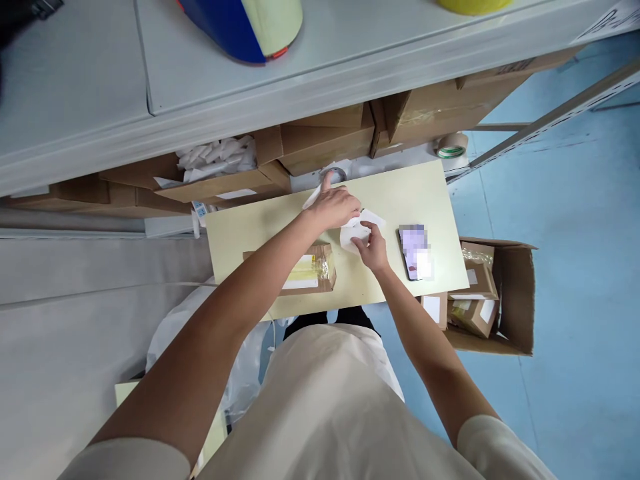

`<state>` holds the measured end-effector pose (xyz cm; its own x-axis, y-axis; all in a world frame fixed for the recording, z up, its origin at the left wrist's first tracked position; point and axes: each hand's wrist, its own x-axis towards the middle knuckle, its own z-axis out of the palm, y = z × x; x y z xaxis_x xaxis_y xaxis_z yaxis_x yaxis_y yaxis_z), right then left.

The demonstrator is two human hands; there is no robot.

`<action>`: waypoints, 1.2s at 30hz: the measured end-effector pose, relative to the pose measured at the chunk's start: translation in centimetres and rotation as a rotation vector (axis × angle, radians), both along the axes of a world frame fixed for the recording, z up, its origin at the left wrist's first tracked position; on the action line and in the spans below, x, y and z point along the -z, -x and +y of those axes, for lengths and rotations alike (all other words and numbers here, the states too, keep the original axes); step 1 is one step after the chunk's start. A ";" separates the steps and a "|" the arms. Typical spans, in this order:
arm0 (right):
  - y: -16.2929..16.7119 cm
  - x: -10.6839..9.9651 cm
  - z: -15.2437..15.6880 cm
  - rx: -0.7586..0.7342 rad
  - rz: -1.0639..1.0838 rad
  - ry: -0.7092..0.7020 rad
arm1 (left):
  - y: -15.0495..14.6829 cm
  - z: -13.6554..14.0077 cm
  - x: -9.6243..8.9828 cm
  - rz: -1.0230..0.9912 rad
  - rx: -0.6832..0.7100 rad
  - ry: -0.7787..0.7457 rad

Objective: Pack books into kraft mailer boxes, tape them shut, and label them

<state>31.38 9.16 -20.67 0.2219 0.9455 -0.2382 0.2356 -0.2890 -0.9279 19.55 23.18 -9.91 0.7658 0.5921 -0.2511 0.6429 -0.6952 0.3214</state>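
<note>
Over the pale yellow table (pixel 410 193), my two hands work at a thin white paper sheet (pixel 349 239), perhaps a label; its kind is not clear. My left hand (pixel 334 205) has its fingertips pinched on the sheet's upper part, with one finger stretched out. Thumb and fingers of my right hand (pixel 373 248) grip the right side of the paper. A taped cardboard box (pixel 326 270) with a white and yellow label lies under my left forearm, which hides part of it. To the right of my hands rests a phone (pixel 413 252), its screen blurred.
Above the table runs a grey shelf (pixel 350 73). Behind stand cardboard boxes (pixel 320 150), one holding white packets (pixel 217 157). A tape roll (pixel 453 145) sits at the back right. On the blue floor, an open carton (pixel 517 300) contains several small boxes (pixel 475 287).
</note>
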 end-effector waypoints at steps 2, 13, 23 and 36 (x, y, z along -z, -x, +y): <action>-0.2 0.6 -0.1 0.024 -0.074 0.070 | 0.4 0.3 -0.2 -0.052 -0.083 -0.027; 1.6 -8.8 -0.5 0.221 0.150 -0.266 | 4.2 -2.8 -5.1 -0.625 -0.633 0.167; 5.7 -15.8 -3.0 0.329 0.391 -0.337 | 12.5 -14.3 -7.0 -0.995 -0.898 0.721; 14.4 -21.2 -10.2 -0.203 -0.719 -0.756 | 17.3 -20.3 -9.4 -1.371 -0.845 0.765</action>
